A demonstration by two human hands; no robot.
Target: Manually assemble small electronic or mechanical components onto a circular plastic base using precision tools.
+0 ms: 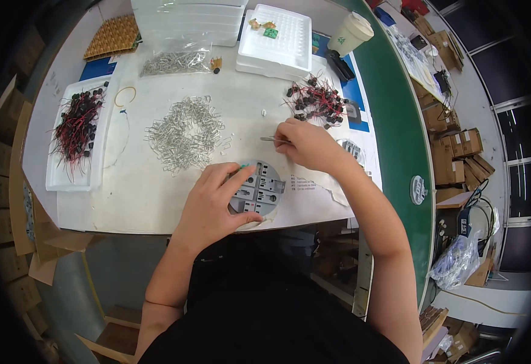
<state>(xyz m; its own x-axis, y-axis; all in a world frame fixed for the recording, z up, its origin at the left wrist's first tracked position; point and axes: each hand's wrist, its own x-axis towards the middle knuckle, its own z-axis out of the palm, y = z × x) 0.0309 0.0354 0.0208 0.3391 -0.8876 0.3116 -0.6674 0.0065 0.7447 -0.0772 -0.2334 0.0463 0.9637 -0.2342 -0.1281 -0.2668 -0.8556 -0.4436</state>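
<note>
My left hand (208, 203) spans a round grey plastic housing (264, 189) at the table's near edge. Its fingers lie over the far-left rim and the thumb rests at the near side. Small compartments and dark slots show in the housing, with a bit of green by my fingertips. Above and to the right of it, my right hand (305, 144) pinches a thin metal tool (268, 139), which looks like tweezers; its tip points left over the table. A heap of bent metal clips (183, 134) lies left of the tool.
Red-and-black wires with black round parts fill a white tray (52, 164) at left and form a pile (319, 100) at right. Behind stand a bag of clips (177, 62), white foam trays (277, 42), a clear bin (187, 24) and a paper cup (351, 35).
</note>
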